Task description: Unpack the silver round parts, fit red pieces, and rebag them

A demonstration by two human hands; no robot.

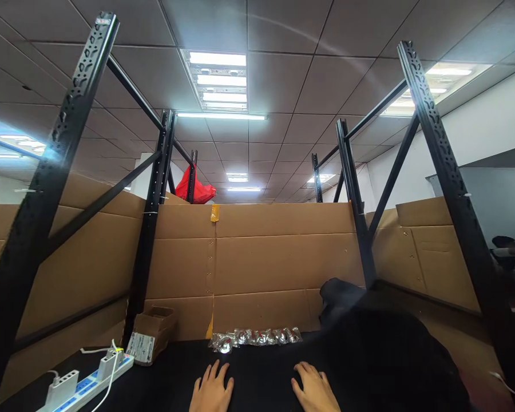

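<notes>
My left hand [212, 389] lies on the black surface [261, 372] at the bottom centre, its fingers spread and nothing in it. To its right my right hand [314, 389] rests in the same way, fingers apart and holding nothing. Beyond both hands, a row of small shiny items in clear wrapping [261, 336] lies along the foot of the cardboard wall. Neither hand touches the row. What is inside the wrapping is too small to tell.
At the left stand an open cardboard box [158, 326] and a white power strip [92, 386] with plugs and cables. Dark cloth [386, 349] is heaped at the right. Cardboard panels [261, 263] and black metal posts [148, 246] enclose the surface. A red bag [199, 187] shows behind.
</notes>
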